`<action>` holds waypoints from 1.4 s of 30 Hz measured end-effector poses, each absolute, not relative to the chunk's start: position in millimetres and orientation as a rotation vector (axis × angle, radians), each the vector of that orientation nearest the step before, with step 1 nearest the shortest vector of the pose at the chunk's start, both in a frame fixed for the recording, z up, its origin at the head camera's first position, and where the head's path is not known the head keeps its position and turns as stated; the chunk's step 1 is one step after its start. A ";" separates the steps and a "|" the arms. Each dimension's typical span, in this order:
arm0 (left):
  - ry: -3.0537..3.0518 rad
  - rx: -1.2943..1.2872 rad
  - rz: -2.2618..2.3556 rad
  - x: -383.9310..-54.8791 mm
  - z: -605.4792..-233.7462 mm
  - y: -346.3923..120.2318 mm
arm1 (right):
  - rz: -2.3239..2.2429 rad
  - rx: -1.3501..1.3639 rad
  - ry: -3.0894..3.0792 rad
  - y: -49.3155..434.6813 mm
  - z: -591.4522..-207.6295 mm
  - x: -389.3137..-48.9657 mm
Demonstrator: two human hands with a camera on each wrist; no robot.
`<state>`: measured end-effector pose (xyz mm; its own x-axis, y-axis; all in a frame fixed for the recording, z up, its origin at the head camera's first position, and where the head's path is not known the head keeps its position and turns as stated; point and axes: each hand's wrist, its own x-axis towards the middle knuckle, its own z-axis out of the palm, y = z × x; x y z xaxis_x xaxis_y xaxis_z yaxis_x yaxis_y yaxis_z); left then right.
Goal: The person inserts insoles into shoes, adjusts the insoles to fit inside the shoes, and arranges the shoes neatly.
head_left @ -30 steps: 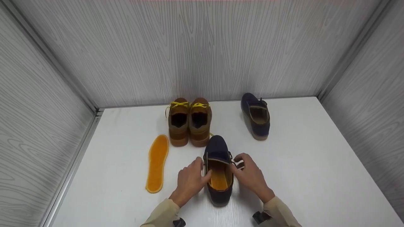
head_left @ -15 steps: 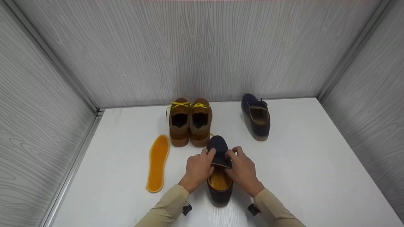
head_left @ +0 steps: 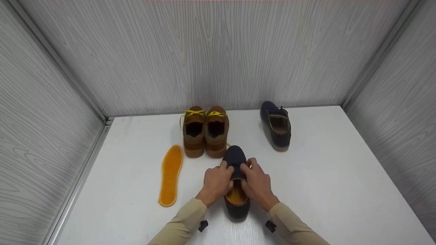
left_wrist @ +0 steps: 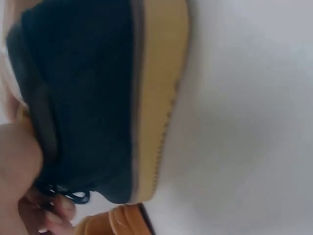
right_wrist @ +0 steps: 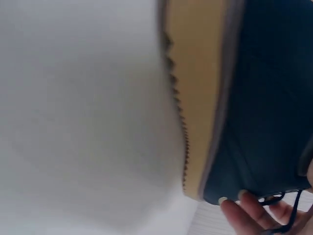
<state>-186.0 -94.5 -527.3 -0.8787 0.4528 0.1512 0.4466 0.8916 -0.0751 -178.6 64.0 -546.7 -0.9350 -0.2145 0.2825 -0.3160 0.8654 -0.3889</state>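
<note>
A navy lace-up shoe (head_left: 237,213) stands on the white table, its toe pointing away from me and an orange insole (head_left: 237,196) showing inside. My left hand (head_left: 217,181) grips the left side of its opening by the tongue, thumb at the inner rim. Opposite it, my right hand (head_left: 258,182) holds the right side in the same way. In the left wrist view, the fingers (left_wrist: 61,208) curl close to a dark lace (left_wrist: 79,198). Fingertips (right_wrist: 234,208) meet the shoe's side beside a loose lace (right_wrist: 293,215) in the right wrist view.
A second orange insole (head_left: 171,175) lies flat to the left. Brown shoes (head_left: 193,149) with yellow laces stand as a pair behind, close to the navy toe. The other navy shoe (head_left: 281,140) is at the back right. Grey wood-grain panels (head_left: 218,58) enclose the table.
Both hands have moved forward from beside the shoe's opening and now grip its sides around the tongue. From half a second ago they have drawn slightly closer together. Other things stay put.
</note>
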 end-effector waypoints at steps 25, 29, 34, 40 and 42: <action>-2.843 -0.711 -0.116 -185.7 -535.6 -90.4 | 0.667 0.477 -2.812 58.5 -551.2 -176.5; -2.856 -0.637 -0.337 -179.1 -532.4 -97.8 | 0.874 0.435 -2.849 68.4 -543.2 -173.9; -2.928 -0.399 -0.747 -156.9 -526.4 -110.5 | 1.121 0.341 -2.830 83.7 -532.3 -153.4; -3.048 -0.160 -0.965 -138.7 -522.8 -123.6 | 1.132 0.245 -2.757 91.9 -528.0 -133.0; -3.083 -0.159 -0.981 -135.4 -525.0 -125.7 | 1.143 0.216 -2.824 93.0 -528.7 -130.1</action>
